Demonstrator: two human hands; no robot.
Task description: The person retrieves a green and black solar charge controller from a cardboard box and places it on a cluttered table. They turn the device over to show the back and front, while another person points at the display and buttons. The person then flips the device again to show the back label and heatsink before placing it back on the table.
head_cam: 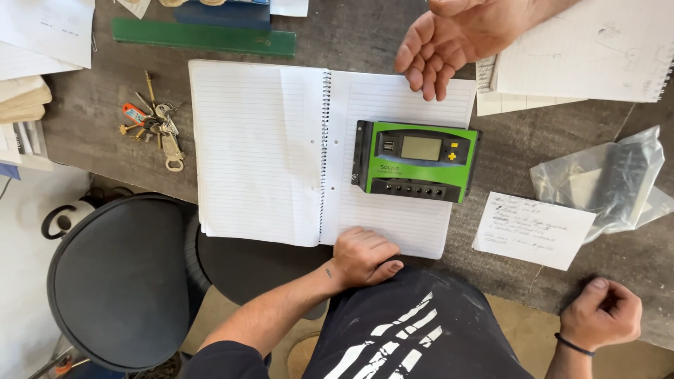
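Right in the middle, a green and black controller (415,161) with a small grey screen lies flat on the right page of an open spiral notebook (260,154). The left hand (363,256) rests curled, knuckles up, on the near edge of that page, just below the controller and not touching it; it grips nothing. The right hand (602,314) sits as a loose fist at the near edge of the table (351,35), well apart from the controller, holding nothing, with a dark band on its wrist. Another person's hand (449,38) reaches in from the far side, open with fingers half bent, its fingertips over the top edge of the right page. Right of the notebook lies a handwritten note (533,230), and beside it a clear plastic bag (611,179). A sketch pad (590,49) lies at the far right. Left of the notebook sits a bunch of keys (156,125); a green ruler (203,36) lies beyond. A dark stool (119,281) stands below the table.
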